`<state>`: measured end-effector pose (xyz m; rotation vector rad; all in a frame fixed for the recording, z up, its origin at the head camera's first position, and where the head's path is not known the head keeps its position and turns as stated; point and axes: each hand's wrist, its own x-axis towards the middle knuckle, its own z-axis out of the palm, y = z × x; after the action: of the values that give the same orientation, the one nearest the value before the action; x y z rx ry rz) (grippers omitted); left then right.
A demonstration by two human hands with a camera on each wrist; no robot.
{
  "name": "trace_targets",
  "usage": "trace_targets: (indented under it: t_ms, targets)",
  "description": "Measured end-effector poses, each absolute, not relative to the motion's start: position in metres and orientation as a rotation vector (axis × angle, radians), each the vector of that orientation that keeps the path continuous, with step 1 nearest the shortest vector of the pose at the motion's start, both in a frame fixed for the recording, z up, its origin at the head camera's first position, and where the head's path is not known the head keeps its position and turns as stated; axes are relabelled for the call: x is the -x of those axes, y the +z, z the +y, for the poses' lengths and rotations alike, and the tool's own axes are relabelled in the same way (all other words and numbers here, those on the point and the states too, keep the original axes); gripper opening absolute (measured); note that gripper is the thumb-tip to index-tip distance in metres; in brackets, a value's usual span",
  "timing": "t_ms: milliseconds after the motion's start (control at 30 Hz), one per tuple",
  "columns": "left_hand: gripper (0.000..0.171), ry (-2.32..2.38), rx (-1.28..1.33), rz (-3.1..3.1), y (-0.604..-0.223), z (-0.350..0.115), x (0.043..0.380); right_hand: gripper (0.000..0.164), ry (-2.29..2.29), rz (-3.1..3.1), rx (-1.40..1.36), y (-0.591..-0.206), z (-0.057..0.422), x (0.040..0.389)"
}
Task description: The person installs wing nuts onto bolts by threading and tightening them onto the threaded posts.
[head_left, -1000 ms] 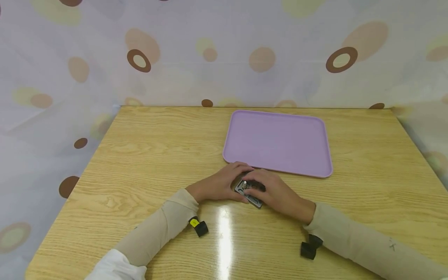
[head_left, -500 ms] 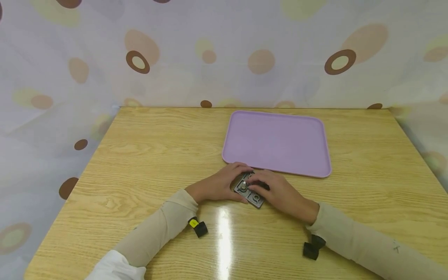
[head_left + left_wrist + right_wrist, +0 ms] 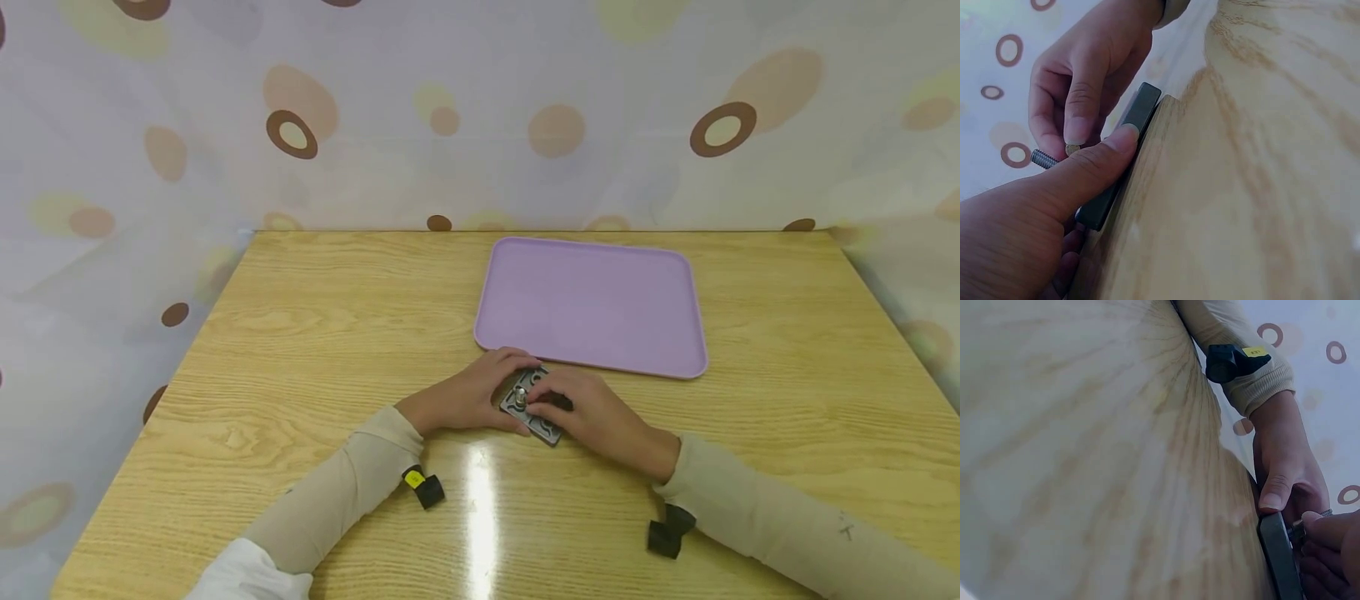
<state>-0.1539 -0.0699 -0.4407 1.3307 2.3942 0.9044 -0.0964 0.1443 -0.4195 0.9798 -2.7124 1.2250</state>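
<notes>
A grey rectangular metal plate (image 3: 546, 431) with dark recesses rests on the table, its dark edge (image 3: 1141, 109) seen from the side in the left wrist view. My left hand (image 3: 467, 397) grips it by its edges between thumb and fingers. From the plate rises a threaded bolt (image 3: 1043, 159). My right hand (image 3: 600, 414) reaches in from the right, thumb and forefinger pinching a small metal piece (image 3: 1072, 149) at the bolt. Only a brass-coloured round end of that piece shows; its kind is hidden by the fingers.
Just beyond the hands lies a purple tray (image 3: 592, 308) on the wooden table (image 3: 337, 317). A spotted cloth (image 3: 495, 108) hangs behind the table and at both sides. Small black devices (image 3: 663, 533) sit on both wrists.
My right fingers shift slightly at the bolt, moving off and then in close again. My left hand and the plate stay nearly in place.
</notes>
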Motion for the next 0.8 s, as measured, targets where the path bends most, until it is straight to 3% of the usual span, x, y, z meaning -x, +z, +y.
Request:
trace_targets:
  t_ms: [400,800]
  targets:
    - [0.087,0.896,-1.361,2.391,-0.4416,-0.0713,0.154,0.037,1.166,-2.74,-0.979,-0.4196,0.1374,0.0981]
    - [0.088,0.91,-1.357,2.394,-0.4394,-0.0724,0.1531,0.029,1.154,-2.759,-0.949,-0.417,0.1396,0.0981]
